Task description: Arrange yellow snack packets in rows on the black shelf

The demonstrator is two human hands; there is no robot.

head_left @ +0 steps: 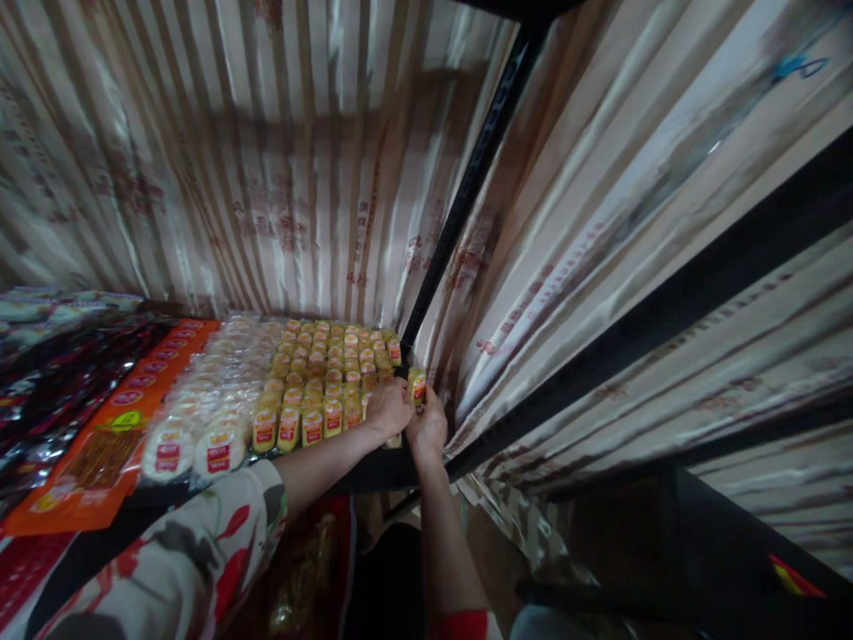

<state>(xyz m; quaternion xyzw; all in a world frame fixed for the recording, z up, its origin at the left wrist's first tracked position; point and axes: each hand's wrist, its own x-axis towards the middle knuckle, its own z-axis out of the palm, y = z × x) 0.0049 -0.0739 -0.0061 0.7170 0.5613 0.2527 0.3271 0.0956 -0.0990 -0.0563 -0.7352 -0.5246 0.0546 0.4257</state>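
Note:
My right hand (427, 427) is closed around a small yellow snack packet (417, 387) with a red and orange label, held upright at the right end of the shelf. Close beside it, my left hand (390, 407) reaches over the front right of the rows of yellow snack packets (310, 382). Its fingertips come up to the held packet's left side; whether they grip it is hard to see. The yellow packets stand in several tight rows, labels facing front.
Left of the rows lie clear packs of round white crackers (219, 444), an orange snack bag (126, 418) and dark shiny packets (59, 382). A black metal post (459, 204) rises at the shelf's right corner. Patterned curtains (286, 160) hang behind, and a black rail (600, 338) runs along the right.

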